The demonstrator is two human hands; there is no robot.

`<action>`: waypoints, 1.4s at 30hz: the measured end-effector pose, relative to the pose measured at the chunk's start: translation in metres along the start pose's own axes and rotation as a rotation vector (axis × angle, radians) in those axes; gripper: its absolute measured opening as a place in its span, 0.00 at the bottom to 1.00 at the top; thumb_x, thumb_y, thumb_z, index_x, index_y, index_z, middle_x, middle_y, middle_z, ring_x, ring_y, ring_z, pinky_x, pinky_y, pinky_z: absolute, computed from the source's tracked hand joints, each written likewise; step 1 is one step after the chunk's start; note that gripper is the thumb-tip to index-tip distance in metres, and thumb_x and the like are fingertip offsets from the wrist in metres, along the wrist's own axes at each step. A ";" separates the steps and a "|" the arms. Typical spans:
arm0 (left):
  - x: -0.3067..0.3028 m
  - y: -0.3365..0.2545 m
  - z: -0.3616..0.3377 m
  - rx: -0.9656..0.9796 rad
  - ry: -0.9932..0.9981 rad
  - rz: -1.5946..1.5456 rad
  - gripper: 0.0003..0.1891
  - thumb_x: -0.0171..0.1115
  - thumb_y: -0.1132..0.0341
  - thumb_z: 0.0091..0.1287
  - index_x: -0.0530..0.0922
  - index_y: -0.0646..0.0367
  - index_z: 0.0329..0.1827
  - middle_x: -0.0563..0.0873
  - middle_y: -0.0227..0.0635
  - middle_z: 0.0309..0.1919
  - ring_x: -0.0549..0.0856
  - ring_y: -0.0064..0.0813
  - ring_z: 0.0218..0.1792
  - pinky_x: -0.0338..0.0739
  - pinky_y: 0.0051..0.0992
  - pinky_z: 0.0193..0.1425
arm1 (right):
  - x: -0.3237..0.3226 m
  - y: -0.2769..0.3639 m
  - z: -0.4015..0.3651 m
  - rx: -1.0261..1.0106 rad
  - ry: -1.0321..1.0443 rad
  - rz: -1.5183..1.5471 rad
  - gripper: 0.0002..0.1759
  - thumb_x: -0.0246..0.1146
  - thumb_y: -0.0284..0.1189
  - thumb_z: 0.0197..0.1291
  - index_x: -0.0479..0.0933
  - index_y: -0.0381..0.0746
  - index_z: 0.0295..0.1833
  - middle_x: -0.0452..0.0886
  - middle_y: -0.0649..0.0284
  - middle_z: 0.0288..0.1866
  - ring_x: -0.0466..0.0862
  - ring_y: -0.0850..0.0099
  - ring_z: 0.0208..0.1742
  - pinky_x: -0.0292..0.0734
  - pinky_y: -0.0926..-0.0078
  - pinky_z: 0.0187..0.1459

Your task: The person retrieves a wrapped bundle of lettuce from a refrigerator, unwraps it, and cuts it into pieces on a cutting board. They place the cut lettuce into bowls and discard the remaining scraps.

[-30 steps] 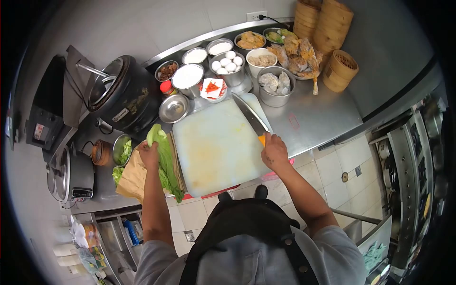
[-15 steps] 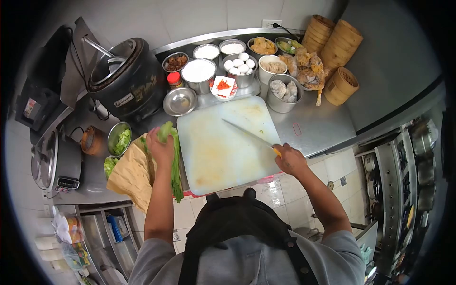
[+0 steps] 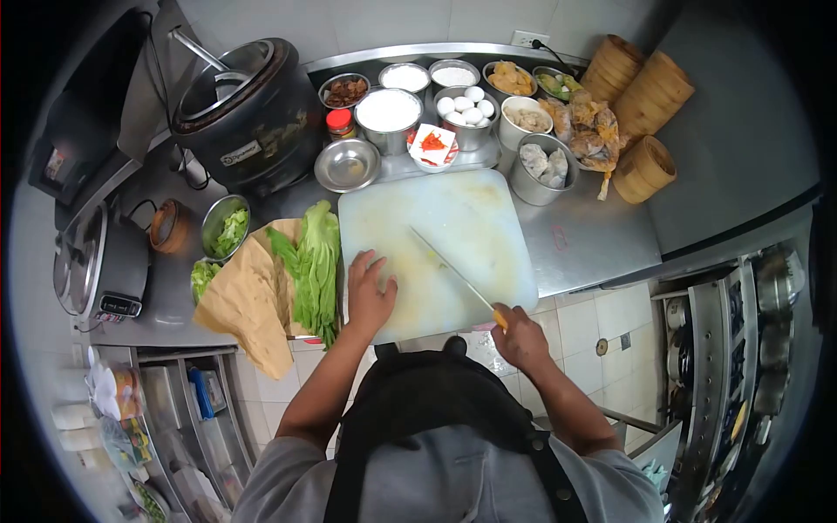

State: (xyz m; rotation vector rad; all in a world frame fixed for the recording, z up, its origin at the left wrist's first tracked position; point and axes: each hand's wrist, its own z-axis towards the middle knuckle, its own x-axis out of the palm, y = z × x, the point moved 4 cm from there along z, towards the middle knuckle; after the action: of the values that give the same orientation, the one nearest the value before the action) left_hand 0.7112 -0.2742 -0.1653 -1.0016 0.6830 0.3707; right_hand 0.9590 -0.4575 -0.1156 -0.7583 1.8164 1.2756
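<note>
In a tiled kitchen, a steel tabletop (image 3: 602,257) is running along the wall. A big black cooker (image 3: 270,131) is standing toward its far left corner, and stacked bamboo steamers (image 3: 654,91) are filling the far right corner. A white cutting board (image 3: 462,209) is lying along the middle of the near edge. To its left, crumpled brown paper (image 3: 244,301) is spreading out and hanging over that edge. Long leafy greens (image 3: 316,270) are lying between the paper and the board, their lower ends reaching the near edge. Toward the far edge, a steel pot (image 3: 475,137) is holding white eggs (image 3: 464,106), and a shallow steel bowl (image 3: 347,166) is sitting just beyond the board's far left corner. The left hand (image 3: 370,294) is holding nothing visible, its fingers spreading apart over the board's left side; whether it is touching the surface cannot be told. The right hand (image 3: 522,339) is closing around the orange handle of a knife (image 3: 455,273), whose blade is slanting across the board toward its far left.
</note>
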 end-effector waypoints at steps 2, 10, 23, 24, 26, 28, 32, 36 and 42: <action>-0.002 -0.001 -0.006 -0.009 0.002 -0.021 0.19 0.67 0.70 0.59 0.80 0.67 0.54 0.74 0.52 0.63 0.70 0.56 0.67 0.65 0.47 0.71 | -0.001 -0.014 0.022 -0.023 -0.046 0.000 0.24 0.58 0.34 0.61 0.73 0.46 0.64 0.79 0.45 0.44 0.84 0.45 0.44 0.80 0.48 0.48; -0.019 0.005 -0.032 -0.131 0.010 0.162 0.23 0.63 0.66 0.64 0.77 0.70 0.60 0.70 0.52 0.67 0.64 0.54 0.73 0.57 0.50 0.76 | -0.035 -0.032 0.099 -0.130 -0.007 -0.245 0.24 0.58 0.31 0.59 0.74 0.47 0.64 0.79 0.50 0.44 0.84 0.50 0.45 0.81 0.55 0.48; 0.011 -0.005 -0.031 -0.150 0.309 0.489 0.40 0.46 0.45 0.74 0.55 0.69 0.78 0.50 0.47 0.81 0.44 0.44 0.82 0.36 0.49 0.82 | -0.017 -0.117 -0.016 0.266 0.051 0.537 0.15 0.58 0.38 0.65 0.76 0.37 0.49 0.76 0.61 0.27 0.79 0.70 0.25 0.76 0.69 0.30; 0.009 -0.002 -0.027 -0.140 0.310 0.482 0.40 0.46 0.45 0.74 0.55 0.69 0.78 0.50 0.47 0.81 0.44 0.44 0.82 0.36 0.49 0.82 | -0.015 -0.120 -0.028 0.503 0.096 0.693 0.17 0.58 0.41 0.69 0.75 0.35 0.44 0.73 0.63 0.21 0.74 0.74 0.17 0.72 0.73 0.22; 0.003 0.008 -0.021 -0.136 0.367 0.478 0.40 0.46 0.44 0.74 0.55 0.68 0.78 0.50 0.47 0.81 0.44 0.42 0.82 0.35 0.48 0.82 | 0.002 -0.121 -0.043 0.538 0.061 0.710 0.20 0.57 0.44 0.70 0.74 0.36 0.41 0.70 0.66 0.18 0.70 0.77 0.14 0.67 0.76 0.17; -0.005 0.011 -0.022 -0.100 0.405 0.450 0.40 0.46 0.44 0.74 0.55 0.68 0.78 0.50 0.46 0.81 0.44 0.41 0.82 0.35 0.48 0.82 | 0.015 -0.105 -0.052 0.559 0.012 0.707 0.25 0.55 0.49 0.72 0.74 0.35 0.39 0.67 0.68 0.14 0.65 0.78 0.09 0.59 0.77 0.11; -0.022 0.022 -0.027 0.004 0.442 0.390 0.39 0.46 0.45 0.74 0.55 0.67 0.78 0.50 0.45 0.81 0.44 0.39 0.82 0.34 0.46 0.83 | 0.038 -0.059 -0.054 0.512 0.013 0.712 0.25 0.56 0.48 0.72 0.74 0.33 0.39 0.68 0.67 0.15 0.67 0.78 0.10 0.61 0.77 0.12; -0.026 0.030 -0.023 0.067 0.498 0.364 0.41 0.46 0.43 0.74 0.52 0.67 0.79 0.49 0.44 0.81 0.42 0.38 0.82 0.32 0.46 0.83 | 0.069 -0.012 -0.047 0.491 0.056 0.676 0.24 0.57 0.47 0.72 0.74 0.34 0.39 0.69 0.66 0.15 0.68 0.77 0.10 0.61 0.76 0.12; -0.021 0.030 -0.023 0.127 0.618 0.416 0.45 0.41 0.37 0.73 0.46 0.66 0.80 0.43 0.41 0.82 0.35 0.33 0.82 0.27 0.45 0.83 | 0.105 0.040 -0.054 0.545 0.091 0.699 0.23 0.57 0.47 0.71 0.74 0.36 0.38 0.69 0.65 0.16 0.68 0.77 0.11 0.63 0.76 0.13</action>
State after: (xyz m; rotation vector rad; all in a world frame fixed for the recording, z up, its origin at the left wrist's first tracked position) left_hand 0.6696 -0.2787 -0.1787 -0.8476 1.4686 0.3724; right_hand 0.8580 -0.4995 -0.1753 0.1446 2.4637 1.0523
